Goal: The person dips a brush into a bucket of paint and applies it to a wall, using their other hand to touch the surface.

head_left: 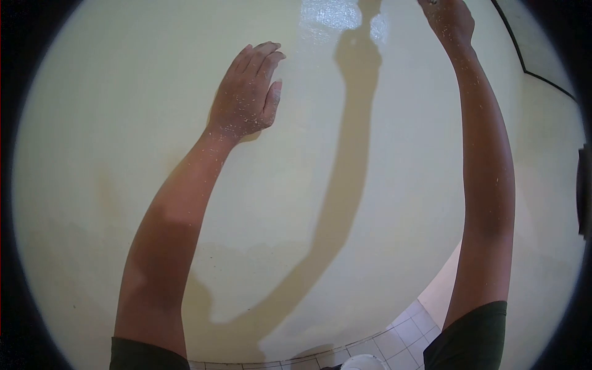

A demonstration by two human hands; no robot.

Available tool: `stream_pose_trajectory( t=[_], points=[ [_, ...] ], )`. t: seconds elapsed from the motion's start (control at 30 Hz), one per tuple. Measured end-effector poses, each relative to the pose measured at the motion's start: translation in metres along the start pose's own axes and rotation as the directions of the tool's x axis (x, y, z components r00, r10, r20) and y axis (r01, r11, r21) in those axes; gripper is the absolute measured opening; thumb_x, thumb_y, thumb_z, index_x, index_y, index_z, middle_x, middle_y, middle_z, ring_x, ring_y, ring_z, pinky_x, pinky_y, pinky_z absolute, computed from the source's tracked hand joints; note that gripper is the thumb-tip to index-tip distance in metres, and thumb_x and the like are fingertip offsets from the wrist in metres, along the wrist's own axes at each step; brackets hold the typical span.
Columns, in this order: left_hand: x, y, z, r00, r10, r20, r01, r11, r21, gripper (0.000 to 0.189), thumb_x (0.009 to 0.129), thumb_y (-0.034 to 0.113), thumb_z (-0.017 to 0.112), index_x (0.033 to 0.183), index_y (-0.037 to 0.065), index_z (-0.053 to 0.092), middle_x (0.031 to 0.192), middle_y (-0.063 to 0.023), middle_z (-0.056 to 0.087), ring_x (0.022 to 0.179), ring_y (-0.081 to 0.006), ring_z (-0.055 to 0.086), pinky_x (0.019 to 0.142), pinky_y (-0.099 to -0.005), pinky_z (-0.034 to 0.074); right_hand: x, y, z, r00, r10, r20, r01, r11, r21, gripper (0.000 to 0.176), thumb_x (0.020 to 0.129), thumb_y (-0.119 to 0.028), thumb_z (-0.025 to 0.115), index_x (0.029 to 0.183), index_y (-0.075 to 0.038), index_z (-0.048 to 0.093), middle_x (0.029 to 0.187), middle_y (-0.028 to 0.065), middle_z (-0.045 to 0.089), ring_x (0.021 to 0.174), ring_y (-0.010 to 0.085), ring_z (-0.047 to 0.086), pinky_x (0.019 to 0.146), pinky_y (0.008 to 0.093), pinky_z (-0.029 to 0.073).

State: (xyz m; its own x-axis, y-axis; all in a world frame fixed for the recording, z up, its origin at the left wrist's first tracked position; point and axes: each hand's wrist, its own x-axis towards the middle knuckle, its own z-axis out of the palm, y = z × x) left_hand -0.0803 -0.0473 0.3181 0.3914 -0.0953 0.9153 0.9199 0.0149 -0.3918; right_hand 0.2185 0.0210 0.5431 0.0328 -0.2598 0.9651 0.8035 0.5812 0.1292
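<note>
My left hand (246,95) lies against the pale cream wall (185,92), fingers extended and holding nothing. Small white specks dot its back and the forearm. Up at the top edge of the view is my right hand (449,23), raised near the wall; its fingers curl and are partly cut off by the frame. Its shadow (359,58) on the wall looks like a fist with a narrow shaft rising from it, but the held thing itself is out of view. A shiny, wet-looking patch (330,15) shows on the wall between the hands.
Below, a white round container (364,362) stands on the tiled floor (410,327) at the wall's foot. A dark line (512,37) borders a panel at upper right. Some dark object (583,191) sits at the right edge.
</note>
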Motion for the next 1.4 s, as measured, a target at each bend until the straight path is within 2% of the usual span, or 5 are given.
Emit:
stream_pose_trajectory(
  t=[0.2,0.43,0.63,1.1,1.4],
  points=[
    [0.001,0.016,0.001,1.0,0.007,0.025,-0.008,0.999,0.05,0.045,0.09,0.007,0.052,0.135,0.005,0.051,0.145,-0.0155,0.052,0.137,-0.0373,0.047,0.12,-0.0501,0.035,-0.039,0.018,-0.02,0.922,-0.154,0.356,0.171,0.985,-0.018,0.02,0.091,-0.02,0.076,0.083,-0.004,0.068,0.078,0.0121,0.07,0.069,0.0219,0.064,0.065,0.0405,0.052],
    [-0.004,0.033,0.005,0.999,-0.016,0.049,0.014,0.999,0.047,0.046,0.091,0.006,0.05,0.137,0.005,0.051,0.148,-0.0149,0.051,0.138,-0.0367,0.047,0.118,-0.0488,0.037,-0.085,0.068,-0.035,0.845,-0.356,0.4,0.324,0.934,0.148,0.034,0.087,-0.022,0.081,0.076,-0.001,0.057,0.063,0.0048,0.056,0.058,0.016,0.05,0.057,0.0343,0.044],
    [-0.013,0.029,0.002,1.0,-0.012,0.01,0.011,0.997,0.079,0.039,0.092,0.008,0.053,0.131,0.005,0.052,0.14,-0.0136,0.054,0.129,-0.036,0.052,0.116,-0.0487,0.04,-0.125,0.075,-0.04,0.75,-0.481,0.454,0.247,0.84,0.483,0.036,0.086,-0.012,0.08,0.073,0.002,0.05,0.062,0.0056,0.051,0.059,0.012,0.043,0.054,0.0343,0.039],
    [-0.012,0.018,0.009,0.999,0.001,0.038,-0.007,0.989,0.149,0.043,0.091,0.009,0.049,0.133,0.004,0.052,0.144,-0.0145,0.052,0.135,-0.0335,0.049,0.122,-0.0504,0.031,-0.185,0.07,-0.07,0.468,-0.32,0.823,0.005,0.933,0.36,0.025,0.084,-0.017,0.081,0.081,0.0,0.062,0.072,0.0141,0.066,0.066,0.0267,0.063,0.062,0.0404,0.048],
    [-0.01,0.017,0.013,0.992,-0.06,0.107,0.045,0.99,0.135,0.047,0.09,0.004,0.045,0.137,0.002,0.05,0.15,-0.0152,0.049,0.144,-0.033,0.043,0.125,-0.0522,0.025,-0.128,0.076,-0.063,0.964,-0.121,0.238,0.037,0.943,0.329,0.029,0.086,-0.026,0.081,0.085,-0.003,0.065,0.076,0.0139,0.069,0.071,0.0298,0.067,0.067,0.0421,0.052]
  ],
)
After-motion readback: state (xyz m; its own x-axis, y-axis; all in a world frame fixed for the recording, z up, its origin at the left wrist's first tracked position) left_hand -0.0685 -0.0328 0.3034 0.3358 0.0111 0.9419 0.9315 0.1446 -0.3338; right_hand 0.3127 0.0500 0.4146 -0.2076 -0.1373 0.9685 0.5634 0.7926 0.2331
